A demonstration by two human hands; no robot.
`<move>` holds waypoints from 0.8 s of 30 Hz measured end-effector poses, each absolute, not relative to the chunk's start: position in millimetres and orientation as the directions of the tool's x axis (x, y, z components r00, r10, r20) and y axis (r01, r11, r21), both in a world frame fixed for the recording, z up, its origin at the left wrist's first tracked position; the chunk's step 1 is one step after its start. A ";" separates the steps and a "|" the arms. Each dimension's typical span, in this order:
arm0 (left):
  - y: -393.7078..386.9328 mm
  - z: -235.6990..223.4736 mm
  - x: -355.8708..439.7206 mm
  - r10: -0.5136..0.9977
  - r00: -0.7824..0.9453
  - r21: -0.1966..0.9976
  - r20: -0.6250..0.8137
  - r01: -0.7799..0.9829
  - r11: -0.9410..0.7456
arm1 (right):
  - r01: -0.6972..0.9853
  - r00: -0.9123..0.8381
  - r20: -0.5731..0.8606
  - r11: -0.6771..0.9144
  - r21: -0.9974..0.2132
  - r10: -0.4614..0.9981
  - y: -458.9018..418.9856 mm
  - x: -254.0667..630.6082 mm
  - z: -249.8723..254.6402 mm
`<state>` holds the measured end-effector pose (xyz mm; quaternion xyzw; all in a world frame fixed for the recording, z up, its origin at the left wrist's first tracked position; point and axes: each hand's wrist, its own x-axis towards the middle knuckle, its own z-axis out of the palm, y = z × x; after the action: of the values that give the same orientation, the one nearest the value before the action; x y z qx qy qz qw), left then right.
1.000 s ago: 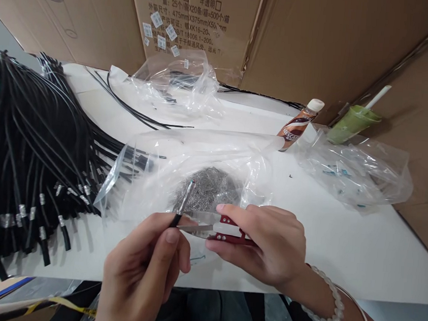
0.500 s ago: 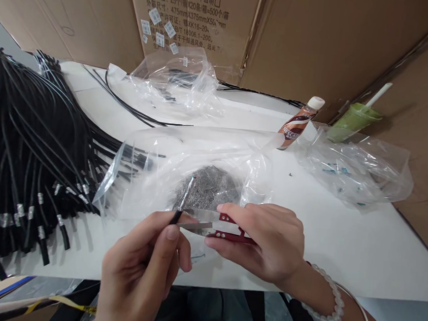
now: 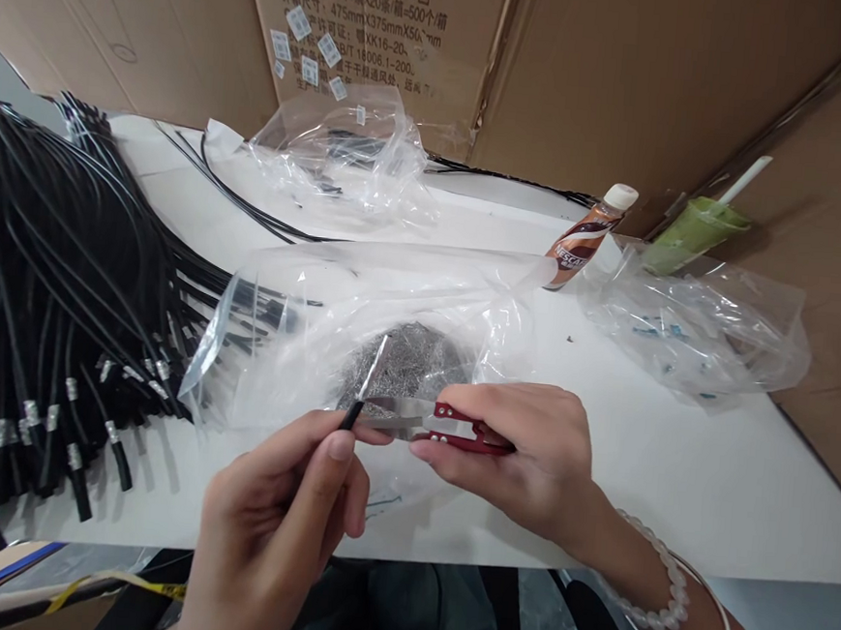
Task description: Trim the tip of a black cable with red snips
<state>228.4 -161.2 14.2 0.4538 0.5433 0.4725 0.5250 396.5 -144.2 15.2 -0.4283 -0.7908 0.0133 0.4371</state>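
Observation:
My left hand (image 3: pixel 280 518) pinches a black cable (image 3: pixel 351 414) between thumb and forefinger. A stripped, silvery end (image 3: pixel 373 370) sticks up from the cable's black jacket. In my right hand (image 3: pixel 526 459) are red-handled thread snips (image 3: pixel 474 430), gripped between thumb and fingers. Their blades point left and lie against the cable where the jacket ends. Below the blades, a clear plastic bag (image 3: pixel 277 372) lies on the table with a heap of fine wire clippings (image 3: pixel 417 358) in it.
A large bundle of black cables (image 3: pixel 45 276) fills the left side of the white table (image 3: pixel 641 478). Behind stand cardboard boxes (image 3: pixel 613 87), a NESCAFE bottle (image 3: pixel 582 245) and a green cup (image 3: pixel 696 235). Another clear bag (image 3: pixel 725 329) lies at the right.
The cable's bare end no longer shows the coloured tip and looks plainly silver. The snips' blades have closed in and shifted slightly up beside the jacket edge. The view has moved slightly.

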 end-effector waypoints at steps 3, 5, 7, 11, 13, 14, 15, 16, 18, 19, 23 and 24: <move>-160.2 16.0 229.4 0.983 -0.041 0.984 -0.181 -0.003 0.181 | 0.653 -0.229 0.687 0.632 -0.417 0.690 -142.1 396.5 12.8; -160.0 16.8 229.7 0.980 -0.045 0.980 -0.196 0.009 0.196 | 0.672 -0.233 0.696 0.630 -0.390 0.680 -141.1 396.5 11.9; -159.8 16.7 229.3 0.978 -0.048 0.978 -0.205 0.018 0.206 | 0.690 -0.244 0.704 0.629 -0.358 0.668 -140.7 397.2 12.4; -158.5 14.2 225.9 0.983 -0.025 0.982 -0.181 0.043 0.182 | 0.732 -0.266 0.699 0.611 -0.301 0.664 -141.5 401.0 16.6; -157.6 12.9 224.1 0.991 0.016 0.988 -0.133 0.080 0.132 | 0.754 -0.289 0.686 0.601 -0.266 0.667 -142.8 403.5 19.1; -157.3 12.5 223.6 0.995 0.029 0.990 -0.097 0.103 0.094 | 0.764 -0.302 0.682 0.597 -0.246 0.667 -143.5 404.8 20.1; -157.1 12.2 223.6 0.998 0.032 0.990 -0.058 0.128 0.053 | 0.772 -0.313 0.679 0.594 -0.225 0.665 -144.3 406.1 21.2; -157.1 12.1 223.9 1.000 0.024 0.989 -0.019 0.150 0.015 | 0.781 -0.322 0.676 0.589 -0.206 0.663 -145.1 407.4 22.1; -157.5 11.9 225.4 0.999 -0.015 0.982 0.041 0.185 -0.037 | 0.796 -0.339 0.665 0.579 -0.173 0.665 -146.5 410.1 24.2; -157.9 11.7 226.4 0.998 -0.026 0.979 0.055 0.197 -0.048 | 0.802 -0.346 0.654 0.574 -0.166 0.673 -147.1 411.6 25.4; -159.0 9.2 228.9 0.993 -0.038 0.972 0.111 0.214 -0.101 | 0.783 -0.361 0.604 0.583 -0.218 0.711 -148.1 417.7 31.3; -159.1 8.5 229.1 0.990 -0.035 0.969 0.133 0.216 -0.123 | 0.770 -0.363 0.587 0.588 -0.247 0.723 -148.1 419.1 32.7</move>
<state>229.1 -159.1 8.5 0.5694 0.5297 0.4869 0.3977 419.1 -148.1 32.7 -0.4528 -0.8249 -0.0349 0.3367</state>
